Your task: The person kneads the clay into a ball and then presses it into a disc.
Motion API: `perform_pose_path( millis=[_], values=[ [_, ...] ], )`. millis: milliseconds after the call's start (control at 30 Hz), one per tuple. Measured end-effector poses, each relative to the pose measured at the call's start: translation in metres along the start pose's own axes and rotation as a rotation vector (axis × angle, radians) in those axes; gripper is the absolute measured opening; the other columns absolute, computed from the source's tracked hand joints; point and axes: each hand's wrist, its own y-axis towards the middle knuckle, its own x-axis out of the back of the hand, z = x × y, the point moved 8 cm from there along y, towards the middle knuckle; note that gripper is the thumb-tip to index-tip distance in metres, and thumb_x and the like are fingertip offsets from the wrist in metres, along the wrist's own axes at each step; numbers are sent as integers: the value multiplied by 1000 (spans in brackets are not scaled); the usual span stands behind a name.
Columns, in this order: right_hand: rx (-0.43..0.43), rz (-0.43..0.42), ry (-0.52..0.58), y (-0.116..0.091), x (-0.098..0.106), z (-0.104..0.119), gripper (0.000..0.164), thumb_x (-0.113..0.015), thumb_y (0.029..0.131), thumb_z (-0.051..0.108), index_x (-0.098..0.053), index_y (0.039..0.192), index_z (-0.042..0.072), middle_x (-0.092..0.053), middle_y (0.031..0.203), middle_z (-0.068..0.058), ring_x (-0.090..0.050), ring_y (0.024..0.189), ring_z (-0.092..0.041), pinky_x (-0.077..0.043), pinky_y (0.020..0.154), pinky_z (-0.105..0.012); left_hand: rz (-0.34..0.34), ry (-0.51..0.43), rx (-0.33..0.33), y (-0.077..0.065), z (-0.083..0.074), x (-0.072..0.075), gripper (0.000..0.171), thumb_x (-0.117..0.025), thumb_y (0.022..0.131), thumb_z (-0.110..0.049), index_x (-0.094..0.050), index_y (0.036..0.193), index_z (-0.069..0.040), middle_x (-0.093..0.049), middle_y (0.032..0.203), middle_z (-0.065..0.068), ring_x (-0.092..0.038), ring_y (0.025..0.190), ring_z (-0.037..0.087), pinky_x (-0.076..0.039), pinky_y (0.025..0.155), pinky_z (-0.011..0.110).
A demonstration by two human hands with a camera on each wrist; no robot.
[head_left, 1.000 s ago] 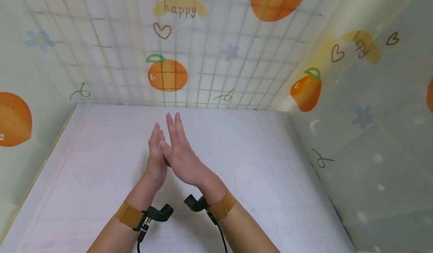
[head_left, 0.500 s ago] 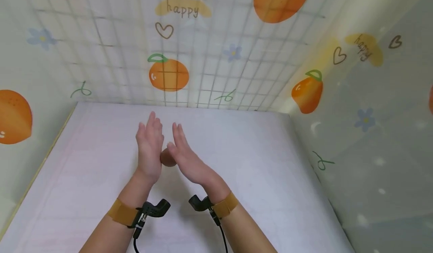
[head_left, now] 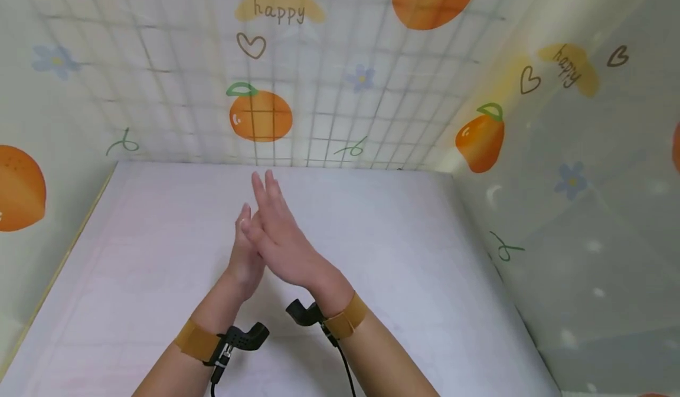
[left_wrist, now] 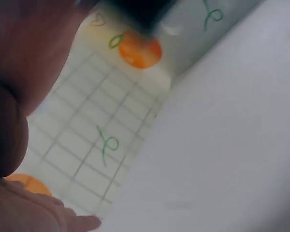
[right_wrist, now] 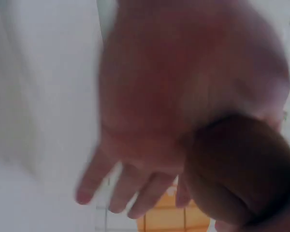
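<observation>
My left hand (head_left: 248,261) and right hand (head_left: 287,246) meet palm to palm above the middle of the white table, the right reaching farther forward. Pressed between the palms is a smooth brown ball (right_wrist: 237,169), which looks like clay and shows a crease in the right wrist view. In the left wrist view the brown ball (left_wrist: 7,130) is cut off by the frame edge. From the head it is hidden behind the hands. The right fingers point straight ahead. Straight, slightly spread fingers also show in the right wrist view.
The white tabletop (head_left: 398,279) spreads around both hands. A patterned curtain (head_left: 329,96) with oranges hangs in front of a wire grid at the back. Another stretch of curtain stands on the right. Each wrist carries a strapped black camera (head_left: 247,337) with a cable.
Half a second ago the palms stood farther apart with the brown ball showing between them. Since then the right hand has slid forward and left, the left hand back, and the palms have closed together.
</observation>
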Motion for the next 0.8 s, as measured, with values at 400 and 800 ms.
perform_pose_path(
  millis=[400, 800],
  values=[
    [-206, 32, 170, 0, -14, -60, 89, -23, 99, 88, 14, 168, 46, 25, 176, 20, 16, 167, -14, -8, 129, -74, -73, 56, -94, -2, -21, 13, 87, -10, 101, -82, -4, 174, -35, -5, 182, -10, 1, 169, 14, 7, 133, 64],
    [-19, 0, 45, -5, -23, -15, 88, -19, 101, 86, 18, 168, 43, 30, 175, 17, 13, 168, -16, -14, 131, -70, -21, 157, -40, 7, -7, 20, 76, -17, 104, -75, 1, 172, -45, 0, 181, -16, 7, 169, 18, 1, 131, 71]
  ],
)
